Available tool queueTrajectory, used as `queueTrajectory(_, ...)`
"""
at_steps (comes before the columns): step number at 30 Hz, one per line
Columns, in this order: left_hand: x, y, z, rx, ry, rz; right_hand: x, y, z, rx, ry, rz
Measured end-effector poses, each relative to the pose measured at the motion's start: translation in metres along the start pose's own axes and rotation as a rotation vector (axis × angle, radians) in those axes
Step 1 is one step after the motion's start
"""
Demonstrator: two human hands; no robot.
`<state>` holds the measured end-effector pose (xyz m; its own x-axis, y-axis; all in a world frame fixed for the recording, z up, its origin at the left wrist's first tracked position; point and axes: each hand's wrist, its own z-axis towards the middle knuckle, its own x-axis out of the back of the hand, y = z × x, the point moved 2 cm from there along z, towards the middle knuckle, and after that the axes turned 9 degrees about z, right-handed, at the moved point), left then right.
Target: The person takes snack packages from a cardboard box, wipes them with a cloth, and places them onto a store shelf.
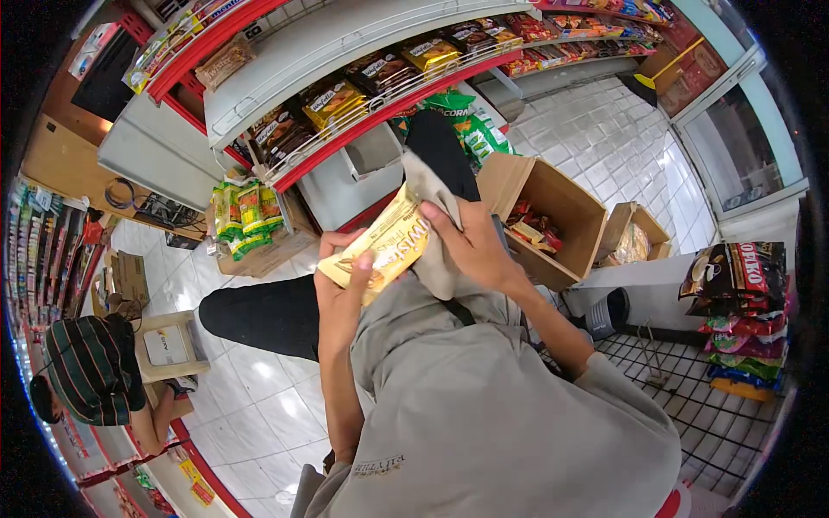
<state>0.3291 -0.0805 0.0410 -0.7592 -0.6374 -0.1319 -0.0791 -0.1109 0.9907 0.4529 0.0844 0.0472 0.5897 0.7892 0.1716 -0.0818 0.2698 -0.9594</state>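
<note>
A yellow and cream snack pack (384,240), its lettering reading partly as "Twist", lies tilted across my lap. My left hand (341,285) is closed around its lower left end, thumb on the front. A light grey cloth (439,259) is bunched in my right hand (473,243), which presses it against the pack's right edge. Part of the cloth stands up above the pack, and the rest hangs over my lap.
Ahead, a shelf (324,142) carries several wafer packs (335,102). Open cardboard boxes (553,216) with snacks stand at right, green snack bags (246,211) on a box at left. A person in a striped shirt (91,371) crouches at far left. A wire rack (691,388) is right.
</note>
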Motion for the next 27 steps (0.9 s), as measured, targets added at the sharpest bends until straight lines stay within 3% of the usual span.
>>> queueTrajectory(3, 0.012, 0.000, 0.002, 0.060, -0.071, 0.036, 0.000, -0.007, 0.005, 0.124, 0.134, 0.199)
queueTrajectory(6, 0.022, 0.002, 0.000, 0.082, -0.162, 0.096, 0.015, -0.013, 0.001, -0.102, -0.220, 0.099)
queueTrajectory(8, 0.024, 0.003, -0.002, 0.059, -0.266, 0.175, 0.019, -0.010, -0.001, -0.122, -0.216, 0.021)
queueTrajectory(11, 0.023, -0.005, -0.001, 0.041, -0.197, 0.148, 0.015, -0.006, 0.000, -0.159, -0.217, -0.136)
queueTrajectory(14, 0.022, -0.002, 0.003, 0.079, -0.137, 0.069, -0.001, -0.014, 0.007, 0.215, 0.019, 0.187)
queueTrajectory(19, 0.014, 0.000, 0.001, 0.183, -0.083, -0.072, 0.010, -0.022, 0.002, 0.071, -0.110, 0.153)
queueTrajectory(21, 0.011, -0.003, 0.000, 0.180, -0.076, -0.078, 0.021, -0.003, 0.001, -0.126, -0.143, 0.034)
queueTrajectory(23, 0.006, -0.009, 0.002, 0.049, -0.131, 0.003, 0.022, 0.000, 0.001, -0.223, -0.165, -0.026)
queueTrajectory(27, 0.002, -0.004, 0.004, 0.026, -0.157, 0.077, 0.011, -0.021, 0.001, -0.010, 0.017, 0.067)
